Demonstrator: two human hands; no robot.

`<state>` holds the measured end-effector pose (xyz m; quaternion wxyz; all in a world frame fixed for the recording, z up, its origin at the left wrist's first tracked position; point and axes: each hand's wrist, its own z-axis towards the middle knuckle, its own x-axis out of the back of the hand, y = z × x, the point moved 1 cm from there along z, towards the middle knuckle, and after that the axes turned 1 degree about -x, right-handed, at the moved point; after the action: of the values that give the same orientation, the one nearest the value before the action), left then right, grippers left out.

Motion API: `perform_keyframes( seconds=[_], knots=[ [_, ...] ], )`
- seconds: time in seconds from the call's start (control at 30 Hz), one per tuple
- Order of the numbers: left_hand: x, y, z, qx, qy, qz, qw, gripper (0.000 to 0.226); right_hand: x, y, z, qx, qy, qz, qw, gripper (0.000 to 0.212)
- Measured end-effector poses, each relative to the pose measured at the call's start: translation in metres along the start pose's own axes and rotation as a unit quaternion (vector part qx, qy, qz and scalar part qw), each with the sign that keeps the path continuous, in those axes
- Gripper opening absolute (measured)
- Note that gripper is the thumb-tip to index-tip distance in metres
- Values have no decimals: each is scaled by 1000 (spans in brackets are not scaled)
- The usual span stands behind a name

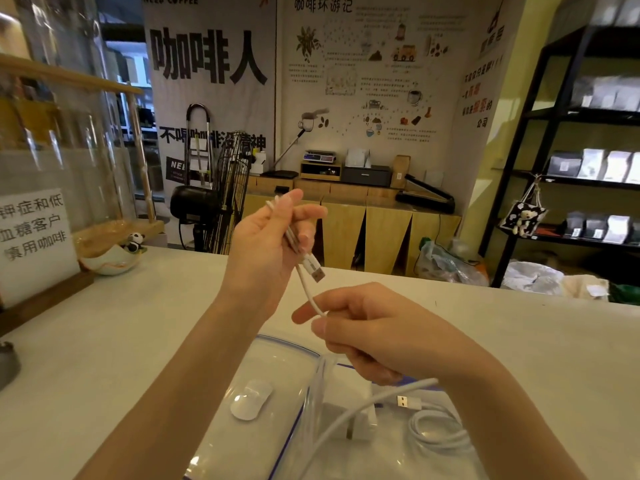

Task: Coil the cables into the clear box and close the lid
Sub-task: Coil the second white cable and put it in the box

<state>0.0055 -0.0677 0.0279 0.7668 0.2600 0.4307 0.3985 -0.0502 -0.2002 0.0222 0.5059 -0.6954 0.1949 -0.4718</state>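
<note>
Grey banner [211, 98] at eleven o'clock reads "NEED COFFEE" and "咖啡人". Illustrated wall poster [374, 74] at twelve o'clock is headed "咖啡环游记". Framed counter sign [34, 233] at nine o'clock shows "血糖客户" and "慎用咖啡"; its other characters are cut off.

The white cable [306, 289] disappears inside my right hand [374, 332], so I can't tell how it runs through my fist. My left hand [266, 244] covers part of the folded strands (how many, I cannot count). The clear box [429, 455] is cut off by the bottom edge, and my right forearm hides its far corner. Its lid [277, 368] runs out of frame too. The shelf bags [602, 164] are blurred.
</note>
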Motion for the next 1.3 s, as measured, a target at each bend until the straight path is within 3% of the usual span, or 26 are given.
perform_keyframes(
  seconds=[0.1, 0.23, 0.3, 0.37, 0.57, 0.67, 0.83, 0.93, 1.0, 1.13, 1.17, 1.23, 1.3],
  knots=[
    [-2, -5, -2, -15, -64, 185, 981, 23, 6, -1, -3, 23, 51, -103, 993, 21],
    [-8, -9, -7, 40, -196, 419, 886, 22, 19, -4, -15, 84, 107, -302, 944, 16],
    [-10, -11, -12, 66, -237, 479, 842, 29, 24, -8, -21, 101, 118, -337, 928, 14],
    [-13, -10, -16, 106, -280, 482, 824, 35, 31, -9, -23, 124, 139, -372, 909, 14],
    [-5, 1, -7, 291, -347, 308, 837, 42, 41, -5, -15, 225, 252, -406, 849, 30],
    [6, 5, -4, 334, -391, 245, 822, 40, 38, -5, -11, 217, 248, -344, 879, 32],
    [13, 12, -3, 355, -468, 162, 793, 36, 41, 0, -10, 169, 143, -208, 953, 13],
    [8, 16, -5, 342, -475, 57, 809, 30, 48, 3, -11, 178, 201, -153, 951, 25],
    [1, 16, -8, 343, -472, -38, 811, 27, 47, 6, -9, 195, 281, -201, 918, 30],
    [-13, 17, -14, 370, -418, -230, 797, 28, 34, 10, 1, 215, 417, -418, 778, 47],
    [-15, 18, -15, 364, -387, -255, 808, 29, 28, 9, 4, 197, 425, -429, 772, 46],
    [-16, 20, -17, 347, -319, -291, 833, 27, 15, 6, 10, 140, 380, -358, 842, 30],
    [-16, 19, -17, 327, -254, -327, 849, 25, 3, 5, 14, 108, 304, -170, 931, 16]
  ],
)
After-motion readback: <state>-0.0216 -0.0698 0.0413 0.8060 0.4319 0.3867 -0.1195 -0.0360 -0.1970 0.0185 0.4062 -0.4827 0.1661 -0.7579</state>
